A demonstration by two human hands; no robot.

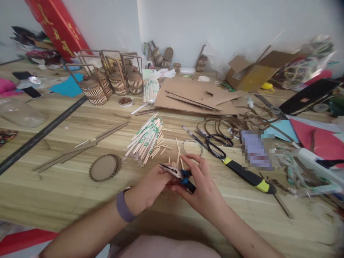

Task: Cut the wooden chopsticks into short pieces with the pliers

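My right hand is closed round the blue and black handles of a pair of pliers, whose metal jaws point left. Right beside those jaws is my left hand, its fingers curled together; what they pinch is hidden behind the pliers. Short cut wooden stick pieces lie just past my hands, and a few more stand out near the pliers. Beyond them is a pile of paper-wrapped chopsticks. A round cardboard disc with a scalloped edge rests to the left of my hands.
Black-handled scissors, a yellow and black cutter and a metal ring lie to the right. Several small lidded baskets with tall handles stand at the back left. Cardboard sheets and coiled brown strips occupy the middle back.
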